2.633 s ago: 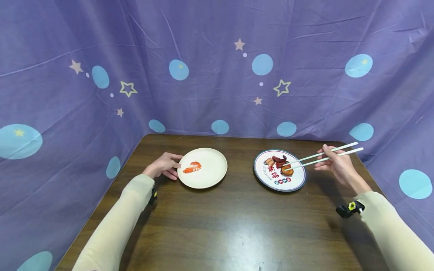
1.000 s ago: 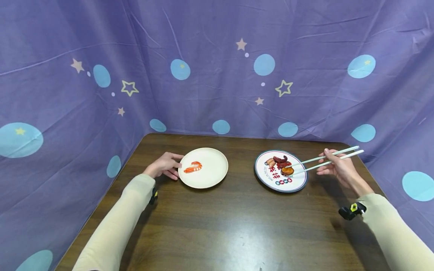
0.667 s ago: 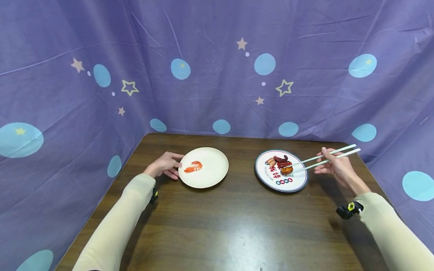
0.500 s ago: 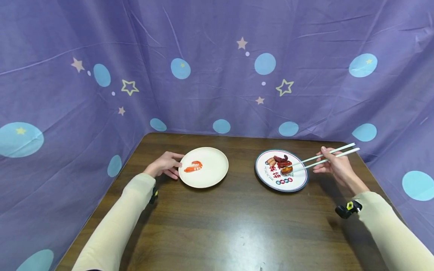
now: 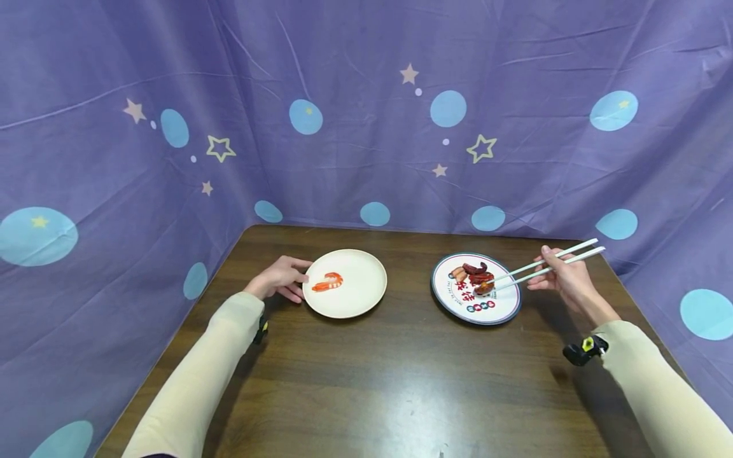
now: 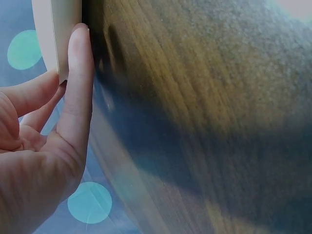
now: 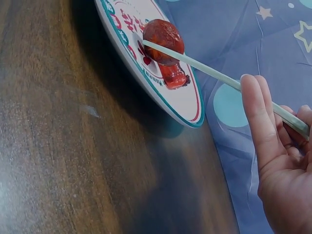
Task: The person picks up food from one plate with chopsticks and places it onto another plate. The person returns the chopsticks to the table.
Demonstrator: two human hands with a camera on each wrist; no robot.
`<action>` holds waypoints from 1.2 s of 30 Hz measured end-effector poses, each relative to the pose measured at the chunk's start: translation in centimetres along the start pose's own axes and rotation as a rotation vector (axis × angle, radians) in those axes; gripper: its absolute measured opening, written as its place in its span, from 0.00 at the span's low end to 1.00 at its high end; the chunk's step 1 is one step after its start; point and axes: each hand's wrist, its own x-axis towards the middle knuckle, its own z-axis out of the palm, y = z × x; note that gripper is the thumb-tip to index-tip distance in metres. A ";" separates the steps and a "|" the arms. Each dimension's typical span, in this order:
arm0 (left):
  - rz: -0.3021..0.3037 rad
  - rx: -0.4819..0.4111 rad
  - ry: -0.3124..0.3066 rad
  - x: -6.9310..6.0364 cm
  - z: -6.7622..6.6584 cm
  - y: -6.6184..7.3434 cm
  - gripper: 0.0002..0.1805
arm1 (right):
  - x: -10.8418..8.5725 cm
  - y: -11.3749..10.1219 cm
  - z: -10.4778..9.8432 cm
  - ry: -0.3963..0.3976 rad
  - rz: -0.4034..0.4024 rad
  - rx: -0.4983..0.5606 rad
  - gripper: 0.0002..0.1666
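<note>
Pale green chopsticks [image 5: 521, 270], held in the right hand [image 5: 569, 282]; tips at a round, glossy brown food piece [image 5: 484, 288] on the patterned plate [image 5: 502, 306]. Other dark red pieces [image 5: 474, 268] just beside it. Left hand [image 5: 279, 278] pinches the near-left rim of the cream plate [image 5: 362, 284], which bears a shrimp [image 5: 324, 287]. Both plates on the wooden surface [image 5: 366, 375], apart. Step, as judged: gripping the round piece. Whether it is lifted, cannot tell. Next move calls for even squeeze from both sticks; the rounded side may slip.
</note>
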 end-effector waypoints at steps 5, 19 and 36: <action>0.009 -0.003 -0.002 0.1 0.0 0.0 0.34 | 0.2 0.0 -0.2 0.016 0.009 0.011 0.19; 0.020 -0.013 -0.011 0.4 0.1 -0.1 0.34 | 0.6 0.1 -0.1 0.022 0.043 0.059 0.19; 0.012 -0.022 -0.011 0.4 0.2 -0.1 0.34 | 1.9 0.3 -0.2 -0.008 0.082 0.142 0.23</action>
